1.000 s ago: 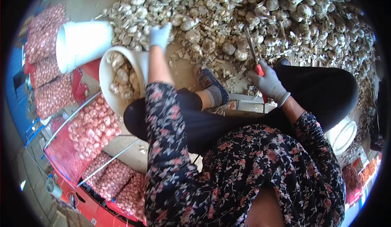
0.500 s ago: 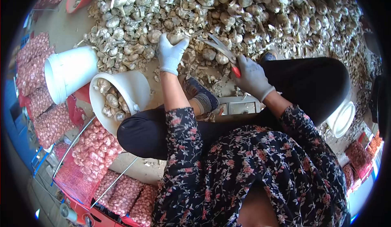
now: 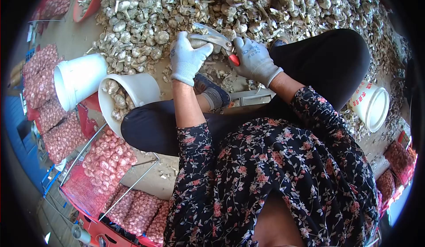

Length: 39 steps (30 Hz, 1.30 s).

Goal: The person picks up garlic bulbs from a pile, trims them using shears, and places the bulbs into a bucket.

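My left hand (image 3: 185, 62), in a pale knit work glove, is closed around a garlic bulb (image 3: 199, 43) that is mostly hidden by the fingers and blades. Pruning shears (image 3: 215, 38) with a red handle are gripped in my right hand (image 3: 256, 60), also gloved. Their metal blades point left, parted, and overlap the bulb right beside my left thumb. Beyond both hands spreads a large heap of garlic bulbs (image 3: 248, 3) with dry stalks and loose skins.
A tilted white bucket (image 3: 146, 90) with garlic bulbs inside leans by my left knee, beside another white bucket (image 3: 84, 76). Mesh sacks of garlic (image 3: 64, 138) stand at the left. A white bucket with red lettering (image 3: 365, 103) sits right of my right knee.
My right hand and the shears have moved left, bringing the blades up to my left hand and the bulb. The camera view has shifted slightly.
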Each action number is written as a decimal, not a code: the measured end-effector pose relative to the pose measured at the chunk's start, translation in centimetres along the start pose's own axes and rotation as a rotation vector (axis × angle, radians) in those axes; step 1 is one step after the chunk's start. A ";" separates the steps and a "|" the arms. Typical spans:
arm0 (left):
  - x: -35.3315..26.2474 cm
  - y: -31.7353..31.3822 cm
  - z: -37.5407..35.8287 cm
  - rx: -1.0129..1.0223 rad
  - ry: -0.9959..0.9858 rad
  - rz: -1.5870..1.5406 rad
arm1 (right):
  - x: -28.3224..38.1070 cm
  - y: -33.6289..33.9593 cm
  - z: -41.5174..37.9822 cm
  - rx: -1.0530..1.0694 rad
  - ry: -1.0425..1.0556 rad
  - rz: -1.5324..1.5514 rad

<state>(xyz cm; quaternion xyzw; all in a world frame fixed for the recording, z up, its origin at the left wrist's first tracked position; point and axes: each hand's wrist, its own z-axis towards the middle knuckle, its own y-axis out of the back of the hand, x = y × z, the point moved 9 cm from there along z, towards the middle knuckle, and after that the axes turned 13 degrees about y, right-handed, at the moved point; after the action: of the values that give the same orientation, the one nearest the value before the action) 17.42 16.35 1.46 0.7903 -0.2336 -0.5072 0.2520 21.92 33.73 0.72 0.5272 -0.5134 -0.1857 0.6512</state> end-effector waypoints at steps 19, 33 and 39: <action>3.0 -3.4 -1.1 0.450 -0.011 -1.517 | 0.8 -1.8 -2.5 0.038 0.058 0.231; 2.3 -0.1 -2.6 0.257 -0.047 -1.028 | 2.8 1.1 -1.9 -0.025 0.102 -0.016; 2.1 0.6 -3.0 0.024 -0.239 -0.419 | 2.8 -1.0 -1.2 0.117 0.062 -0.008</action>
<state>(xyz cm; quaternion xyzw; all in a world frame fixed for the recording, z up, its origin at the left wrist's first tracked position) 20.85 15.08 1.49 0.7587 -0.0989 -0.6357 0.1024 24.42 31.74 1.31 0.5721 -0.5007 -0.1416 0.6340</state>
